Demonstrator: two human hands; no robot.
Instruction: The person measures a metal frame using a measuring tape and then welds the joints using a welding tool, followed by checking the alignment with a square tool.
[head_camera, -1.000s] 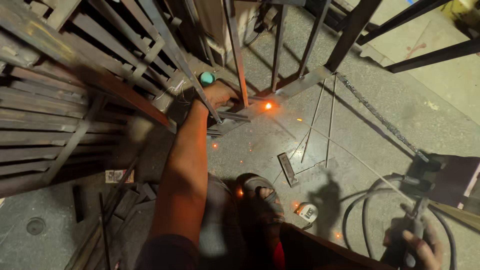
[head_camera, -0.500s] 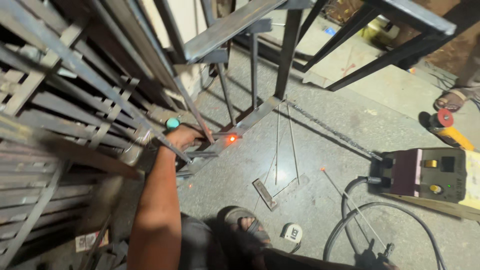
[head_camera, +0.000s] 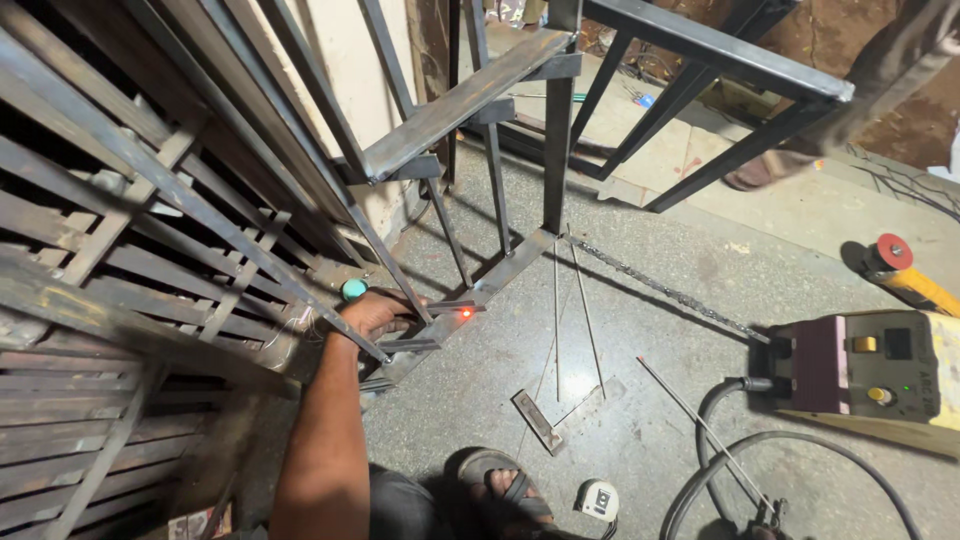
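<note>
Steel frame (head_camera: 520, 265) glowing orange at a fresh weld (head_camera: 466, 313).
Left hand (head_camera: 372, 312) is gripping the bar (head_camera: 415, 344) beside it; right hand is lying outside the view, state indeterminable.

Your left hand (head_camera: 372, 312) is resting on the metal frame (head_camera: 470, 300) low at centre, stacked grilles (head_camera: 130, 300) lying to its left; the welding machine (head_camera: 865, 365) is sitting far right; the tape measure (head_camera: 598, 498) is lying beside your sandalled foot (head_camera: 500, 485).
</note>
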